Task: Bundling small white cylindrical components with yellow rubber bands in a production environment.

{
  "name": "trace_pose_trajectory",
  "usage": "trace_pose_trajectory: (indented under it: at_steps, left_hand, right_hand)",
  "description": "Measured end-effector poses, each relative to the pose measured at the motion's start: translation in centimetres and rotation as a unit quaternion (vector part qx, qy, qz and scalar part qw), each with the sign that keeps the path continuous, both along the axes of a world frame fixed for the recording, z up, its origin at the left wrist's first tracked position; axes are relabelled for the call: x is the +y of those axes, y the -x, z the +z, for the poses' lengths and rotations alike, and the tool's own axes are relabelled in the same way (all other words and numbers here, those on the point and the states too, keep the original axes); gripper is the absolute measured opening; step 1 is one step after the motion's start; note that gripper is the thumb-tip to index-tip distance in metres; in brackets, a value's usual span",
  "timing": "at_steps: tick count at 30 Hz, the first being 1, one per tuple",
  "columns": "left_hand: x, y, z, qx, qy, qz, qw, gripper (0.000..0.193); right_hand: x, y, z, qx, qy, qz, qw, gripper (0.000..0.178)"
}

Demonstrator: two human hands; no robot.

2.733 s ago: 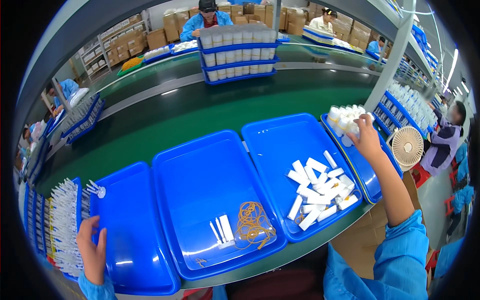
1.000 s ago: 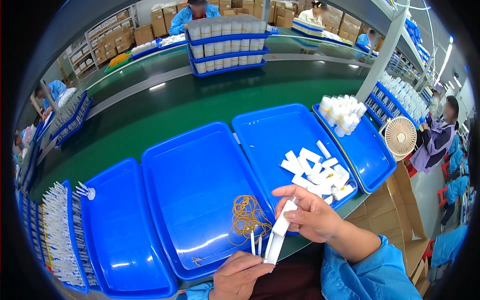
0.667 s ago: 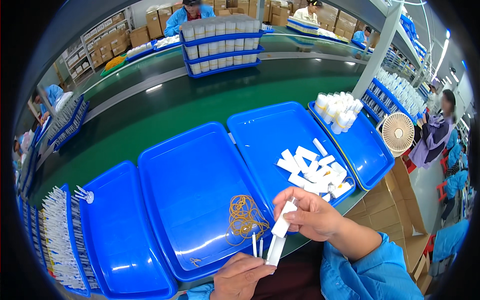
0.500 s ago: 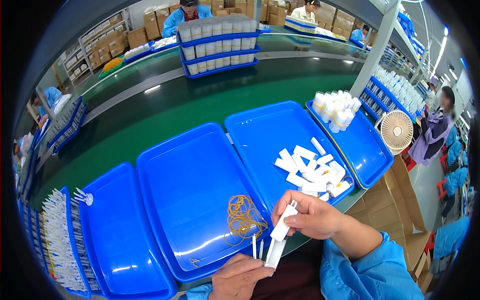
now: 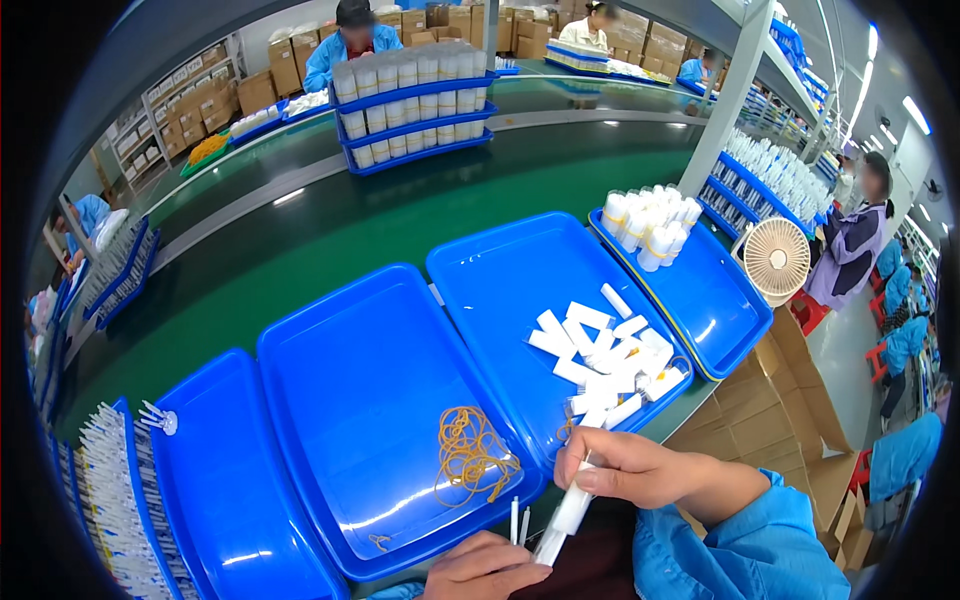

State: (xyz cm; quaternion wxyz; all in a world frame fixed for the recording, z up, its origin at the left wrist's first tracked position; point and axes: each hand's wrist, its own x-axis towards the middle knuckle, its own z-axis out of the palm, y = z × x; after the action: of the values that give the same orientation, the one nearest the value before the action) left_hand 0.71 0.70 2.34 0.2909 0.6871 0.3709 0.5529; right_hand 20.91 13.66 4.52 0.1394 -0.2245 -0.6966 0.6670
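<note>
My left hand (image 5: 485, 568) comes in at the lower edge, its fingers closed around a clear-looking white sleeve (image 5: 548, 547). Two thin white rods (image 5: 519, 522) stick up beside those fingers. Above it my right hand (image 5: 630, 472) pinches a white rectangular sleeve (image 5: 572, 508), whose lower end meets the piece in my left hand. Whether one is inside the other I cannot tell. Beyond the right hand, a pile of white sleeves (image 5: 610, 360) lies in a blue tray (image 5: 490, 270). Tan rubber bands (image 5: 470, 455) lie tangled in the neighbouring blue tray (image 5: 340, 350).
Left stands a blue tray (image 5: 215, 480) beside racks of thin white sticks (image 5: 110, 470). Banded white bundles (image 5: 650, 225) sit in the right tray (image 5: 715, 300), near a fan (image 5: 775, 258). Stacked trays (image 5: 415, 105) stand across the green belt (image 5: 330, 235). A cardboard box (image 5: 770, 420) is at right.
The view has shifted slightly, so the trays appear lower and further left. My right hand has come down with its white sleeve, closer to my left hand. Both hands keep their hold.
</note>
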Motion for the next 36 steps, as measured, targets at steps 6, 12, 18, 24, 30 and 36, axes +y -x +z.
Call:
trace_pose_trajectory:
  at_steps: [6, 12, 18, 24, 30, 36]
  left_hand:
    - [-0.6, -0.7, -1.0, -0.04, 0.033, 0.073, 0.996, 0.019]
    - [-0.8, -0.1, -1.1, -0.075, 0.132, 0.104, 0.983, 0.022]
    - [0.6, 0.4, -0.6, 0.001, -0.025, 0.209, 0.977, 0.022]
    - [0.2, 0.3, 0.0, 0.043, -0.023, 0.213, 0.976, 0.011]
    - [0.8, -0.3, -0.8, 0.024, -0.029, 0.181, 0.983, 0.009]
    - [1.0, -0.5, -0.7, 0.036, -0.018, 0.183, 0.982, 0.01]
  right_hand:
    - [-2.5, 1.3, -1.1, 0.028, -0.105, 0.049, 0.993, 0.021]
    - [2.9, 3.0, 0.8, 0.022, -0.347, 0.084, 0.934, 0.025]
    - [10.4, 3.5, -1.0, -0.339, -0.622, -0.074, 0.702, 0.043]
    - [9.2, 4.3, -0.7, -0.246, -0.51, -0.144, 0.812, 0.053]
    - [3.3, 4.6, 0.1, 0.143, 0.163, -0.1, 0.971, 0.076]
    - [2.6, 4.2, 0.1, 0.187, 0.333, -0.034, 0.924, 0.059]
